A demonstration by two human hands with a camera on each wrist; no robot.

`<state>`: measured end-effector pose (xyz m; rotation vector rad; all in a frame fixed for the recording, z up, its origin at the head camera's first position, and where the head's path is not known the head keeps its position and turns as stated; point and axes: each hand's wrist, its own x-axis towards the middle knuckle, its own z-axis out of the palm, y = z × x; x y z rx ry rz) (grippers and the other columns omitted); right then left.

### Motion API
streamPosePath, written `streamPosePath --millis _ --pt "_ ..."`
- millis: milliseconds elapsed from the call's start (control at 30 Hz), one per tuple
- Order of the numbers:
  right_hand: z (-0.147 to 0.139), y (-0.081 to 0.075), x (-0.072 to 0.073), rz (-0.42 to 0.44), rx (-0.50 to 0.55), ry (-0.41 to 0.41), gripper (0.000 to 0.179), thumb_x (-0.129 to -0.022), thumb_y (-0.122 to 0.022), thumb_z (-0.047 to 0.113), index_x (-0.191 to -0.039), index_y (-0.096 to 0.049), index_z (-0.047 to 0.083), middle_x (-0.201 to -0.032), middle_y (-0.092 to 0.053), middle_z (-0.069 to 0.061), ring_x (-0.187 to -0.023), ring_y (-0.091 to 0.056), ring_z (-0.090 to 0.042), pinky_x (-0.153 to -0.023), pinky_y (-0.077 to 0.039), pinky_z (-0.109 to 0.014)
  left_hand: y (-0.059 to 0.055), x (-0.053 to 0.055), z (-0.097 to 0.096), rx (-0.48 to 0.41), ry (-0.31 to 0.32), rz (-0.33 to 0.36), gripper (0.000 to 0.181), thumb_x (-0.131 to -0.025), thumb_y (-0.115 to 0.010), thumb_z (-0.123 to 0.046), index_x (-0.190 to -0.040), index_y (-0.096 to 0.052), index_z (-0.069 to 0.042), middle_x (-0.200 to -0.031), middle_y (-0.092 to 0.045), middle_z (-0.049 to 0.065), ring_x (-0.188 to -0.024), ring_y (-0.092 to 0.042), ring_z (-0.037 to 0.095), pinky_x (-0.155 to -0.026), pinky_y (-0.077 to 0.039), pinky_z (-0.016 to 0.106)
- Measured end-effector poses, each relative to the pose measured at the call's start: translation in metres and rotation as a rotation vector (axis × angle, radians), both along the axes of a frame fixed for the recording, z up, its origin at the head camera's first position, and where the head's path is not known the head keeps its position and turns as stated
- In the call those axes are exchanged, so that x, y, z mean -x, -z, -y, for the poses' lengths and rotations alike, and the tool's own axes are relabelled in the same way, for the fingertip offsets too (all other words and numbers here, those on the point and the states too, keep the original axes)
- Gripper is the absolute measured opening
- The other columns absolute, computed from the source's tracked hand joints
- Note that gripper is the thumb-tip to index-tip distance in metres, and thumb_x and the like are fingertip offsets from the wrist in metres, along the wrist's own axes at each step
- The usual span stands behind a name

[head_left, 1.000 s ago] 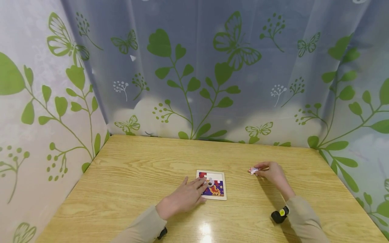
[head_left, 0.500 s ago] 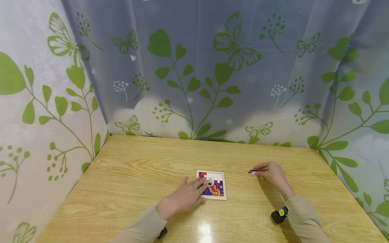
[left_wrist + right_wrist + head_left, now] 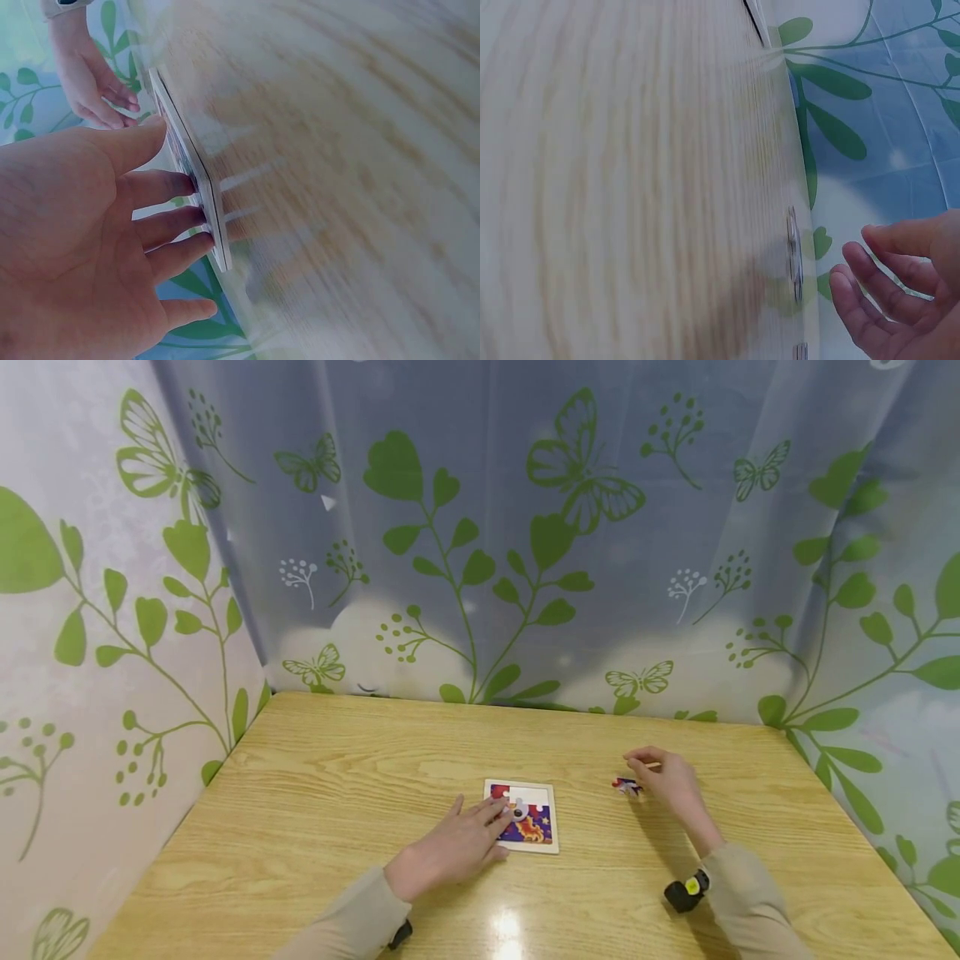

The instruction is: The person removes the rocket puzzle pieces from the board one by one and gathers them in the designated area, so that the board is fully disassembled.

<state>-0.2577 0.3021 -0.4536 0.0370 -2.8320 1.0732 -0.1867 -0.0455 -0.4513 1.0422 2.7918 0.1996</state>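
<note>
Your straight-fingered left hand (image 3: 453, 847) rests on square pale-framed jigsaw (image 3: 534, 796), partly filled; upper right looks left to fill. Your right hand (image 3: 671, 783), relaxed, empty, hovers by loose red-white-purple piece (image 3: 626, 787) on worktop (image 3: 337, 760).

Puzzle board (image 3: 529, 796) partly covered, sleeves (image 3: 752, 897) cropped

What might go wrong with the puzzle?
The left hand rests over the puzzle board; if it slides, it might nudge the fitted pieces.
The right hand is very close to the loose pieces, so it could bump them away.
A loose piece might also be turned the wrong way for the white gap.
</note>
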Motion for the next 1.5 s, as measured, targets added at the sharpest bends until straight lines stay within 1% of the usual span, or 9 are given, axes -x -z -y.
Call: streamPosePath --millis 133,267,367,467,700,933,1133,1300,1500 --pt "0.010 -0.002 -0.001 -0.020 0.014 -0.021 0.031 -0.104 -0.060 0.023 -0.122 -0.070 0.000 -0.118 -0.070 -0.025 -0.102 -0.070 -0.039 -0.064 -0.057 -0.028 -0.001 0.000 0.001 -0.010 -0.003 -0.002 0.058 -0.106 -0.049 -0.039 -0.156 -0.040 -0.010 -0.164 -0.032 0.009 -0.151 -0.031 0.027 -0.121 -0.023 0.061" --pt "0.020 -0.003 -0.002 -0.030 0.051 -0.050 0.032 -0.104 -0.060 0.023 -0.123 -0.070 0.000 -0.116 -0.071 -0.025 -0.100 -0.071 -0.038 -0.060 -0.054 -0.028 -0.001 -0.001 0.001 -0.026 -0.010 0.002 0.058 -0.106 -0.051 -0.038 -0.155 -0.041 -0.010 -0.163 -0.033 0.009 -0.150 -0.032 0.027 -0.121 -0.023 0.062" --pt "0.029 -0.002 0.000 -0.018 0.101 -0.063 0.032 -0.104 -0.060 0.022 -0.123 -0.069 -0.001 -0.114 -0.071 -0.026 -0.093 -0.072 -0.037 -0.059 -0.056 -0.029 0.000 -0.001 0.002 -0.033 -0.016 0.005 0.058 -0.106 -0.051 -0.038 -0.155 -0.041 -0.010 -0.163 -0.033 0.009 -0.150 -0.032 0.027 -0.121 -0.023 0.062" --pt "0.037 0.000 0.002 -0.008 0.118 -0.067 0.030 -0.104 -0.060 0.020 -0.123 -0.070 0.000 -0.113 -0.072 -0.024 -0.092 -0.072 -0.036 -0.062 -0.059 -0.030 0.001 -0.001 0.003 -0.038 -0.017 0.005 0.058 -0.106 -0.050 -0.038 -0.155 -0.041 -0.010 -0.163 -0.033 0.009 -0.150 -0.033 0.028 -0.121 -0.023 0.062" --pt "0.057 0.003 0.006 -0.023 0.070 -0.076 0.026 -0.103 -0.059 0.018 -0.120 -0.072 0.002 -0.114 -0.073 -0.019 -0.098 -0.072 -0.034 -0.070 -0.059 -0.032 0.002 -0.001 0.003 -0.058 -0.019 -0.009 0.056 -0.106 -0.051 -0.037 -0.154 -0.044 -0.009 -0.163 -0.035 0.010 -0.148 -0.035 0.029 -0.120 -0.024 0.064" --pt "0.078 0.004 0.005 -0.009 0.114 -0.116 0.024 -0.103 -0.060 0.014 -0.119 -0.072 0.000 -0.115 -0.072 -0.021 -0.097 -0.073 -0.033 -0.076 -0.062 -0.036 0.003 0.001 0.004 -0.072 -0.026 -0.006 0.056 -0.106 -0.051 -0.038 -0.154 -0.043 -0.010 -0.162 -0.035 0.010 -0.148 -0.037 0.030 -0.119 -0.025 0.064" --pt "0.094 0.005 0.004 -0.012 0.101 -0.144 0.022 -0.102 -0.060 0.013 -0.116 -0.074 0.003 -0.114 -0.074 -0.017 -0.097 -0.072 -0.031 -0.079 -0.061 -0.038 0.005 0.003 0.007 -0.075 -0.019 -0.013 0.055 -0.107 -0.049 -0.037 -0.155 -0.042 -0.010 -0.163 -0.034 0.008 -0.148 -0.036 0.029 -0.119 -0.026 0.063" --pt "0.107 0.003 0.003 -0.015 0.077 -0.160 0.020 -0.101 -0.061 0.014 -0.112 -0.076 0.006 -0.110 -0.076 -0.013 -0.097 -0.072 -0.029 -0.079 -0.061 -0.038 0.004 0.000 0.007 -0.047 -0.003 -0.028 0.055 -0.107 -0.047 -0.038 -0.155 -0.042 -0.011 -0.164 -0.032 0.006 -0.149 -0.034 0.026 -0.119 -0.027 0.062" --pt "0.121 0.001 -0.002 -0.017 0.075 -0.235 0.021 -0.101 -0.062 0.014 -0.111 -0.076 0.003 -0.105 -0.077 -0.012 -0.095 -0.073 -0.028 -0.081 -0.060 -0.040 0.002 -0.009 0.004 -0.008 0.028 -0.034 0.057 -0.108 -0.044 -0.039 -0.157 -0.038 -0.011 -0.165 -0.028 0.004 -0.151 -0.030 0.024 -0.120 -0.026 0.059"
